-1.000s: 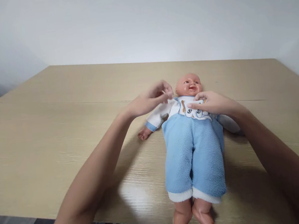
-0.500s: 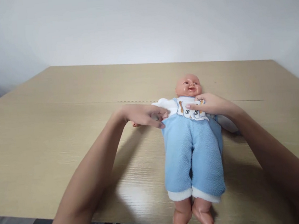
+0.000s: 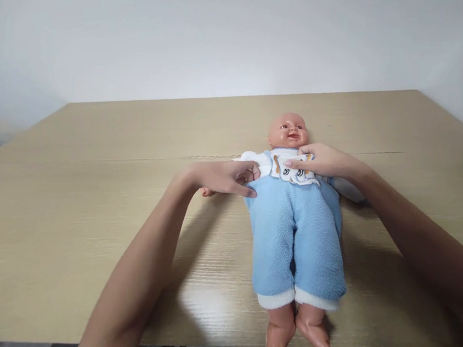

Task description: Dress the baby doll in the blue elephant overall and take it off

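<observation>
A baby doll [image 3: 293,228] lies on its back on the wooden table [image 3: 75,223], head away from me, feet hanging over the near edge. It wears a light blue fleece suit with white sleeves and a printed bib. My left hand [image 3: 226,177] is curled round the doll's white-sleeved arm, beside the top of the blue suit. My right hand [image 3: 323,161] rests on the doll's chest just under the chin, fingers pinched on the bib. The doll's other arm lies partly hidden under my right wrist.
A plain white wall rises behind the table. A seam crosses the tabletop behind the doll's head. Dark floor and a chair leg show below the near edge at the left.
My left hand came down from beside the doll's head to its sleeved arm and closed round it. The right hand stayed on the chest. The view shifted slightly.
</observation>
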### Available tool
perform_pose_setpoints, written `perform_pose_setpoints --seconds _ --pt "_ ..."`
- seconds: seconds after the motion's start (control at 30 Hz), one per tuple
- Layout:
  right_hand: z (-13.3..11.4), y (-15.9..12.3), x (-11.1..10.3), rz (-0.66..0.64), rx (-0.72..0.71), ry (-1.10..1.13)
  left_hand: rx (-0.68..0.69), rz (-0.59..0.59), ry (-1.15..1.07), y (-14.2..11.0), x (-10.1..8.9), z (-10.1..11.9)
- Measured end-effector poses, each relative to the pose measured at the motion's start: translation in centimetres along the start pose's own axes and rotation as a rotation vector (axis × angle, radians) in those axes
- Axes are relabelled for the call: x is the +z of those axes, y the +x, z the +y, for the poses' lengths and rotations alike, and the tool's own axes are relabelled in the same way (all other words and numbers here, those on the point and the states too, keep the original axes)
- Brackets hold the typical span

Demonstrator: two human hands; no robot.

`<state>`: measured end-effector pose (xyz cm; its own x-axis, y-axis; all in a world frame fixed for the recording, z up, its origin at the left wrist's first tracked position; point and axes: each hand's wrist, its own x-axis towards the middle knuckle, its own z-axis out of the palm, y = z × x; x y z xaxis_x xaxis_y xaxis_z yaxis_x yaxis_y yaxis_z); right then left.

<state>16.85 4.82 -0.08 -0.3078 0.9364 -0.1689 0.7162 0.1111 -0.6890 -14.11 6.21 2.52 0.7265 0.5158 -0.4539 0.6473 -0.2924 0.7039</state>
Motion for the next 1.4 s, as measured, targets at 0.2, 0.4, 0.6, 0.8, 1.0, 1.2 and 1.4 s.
perform_pose_setpoints --seconds 0.2,0.4,0.6,0.8,1.0,1.2,1.4 --pt "0.4 -0.8 1.4 0.181 -0.032 -0.065 -0.070 0.074 0.161 0.3 0.1 -0.3" --pt "4.7 -6.5 2.9 0.571 -0.120 0.003 -0.204 0.207 0.300 0.7 0.4 -0.5" --pt "12.0 -13.9 2.6 0.696 -0.205 -0.291 -0.002 0.524 0.600 -0.6 1.0 2.2" --pt "15.1 -15.6 2.3 0.627 -0.145 -0.190 0.393 0.783 0.556 4.4 4.1 7.7" --pt "14.0 -14.8 1.2 0.716 -0.117 0.069 0.254 0.690 0.652 11.7 6.3 8.3" --pt "11.6 -11.0 1.5 0.783 -0.183 0.582 0.542 0.690 0.451 11.6 6.7 7.2" --pt "7.9 -5.2 3.1 0.783 -0.339 0.625 0.653 0.826 0.405 10.6 7.4 6.9"
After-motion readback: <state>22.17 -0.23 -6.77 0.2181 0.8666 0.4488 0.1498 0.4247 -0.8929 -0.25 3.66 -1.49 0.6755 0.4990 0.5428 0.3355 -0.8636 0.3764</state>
